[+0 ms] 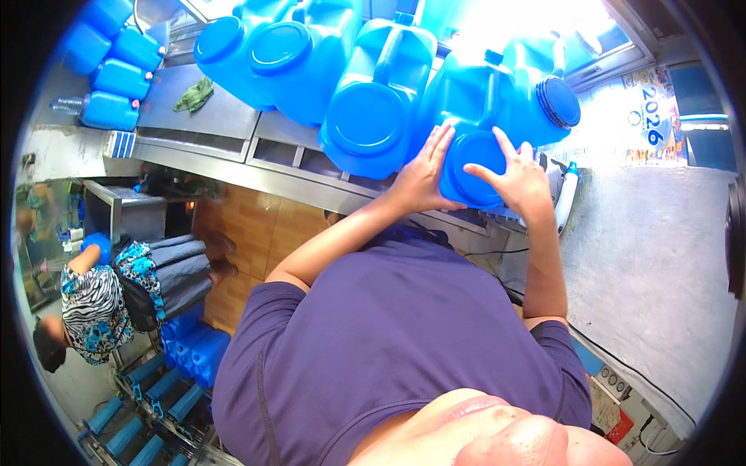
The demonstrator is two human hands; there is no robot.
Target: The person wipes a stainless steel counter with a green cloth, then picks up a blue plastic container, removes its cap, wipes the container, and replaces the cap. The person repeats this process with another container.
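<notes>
A blue plastic water jug (469,99) with a round screw lid (477,166) stands at the counter's front edge, the lid facing me. Against the left side of this jug, by the lid, lies my left hand (422,175), its thumb low near the lid's rim. My right hand (521,177) is spread over the lid's right part, thumb across its face. Left of my hands stands another blue jug (373,125) with a closed lid. To the right is one more jug (553,105) with a ridged dark-blue lid. The undersides of my fingers are hidden.
A metal counter (195,125) bears a green cloth (195,95) and more jugs. At left, a person in a patterned top (96,309) reaches toward a blue object. Blue rollers (125,437) lie lower left; a grey surface (653,250) extends right, crossed by a cable.
</notes>
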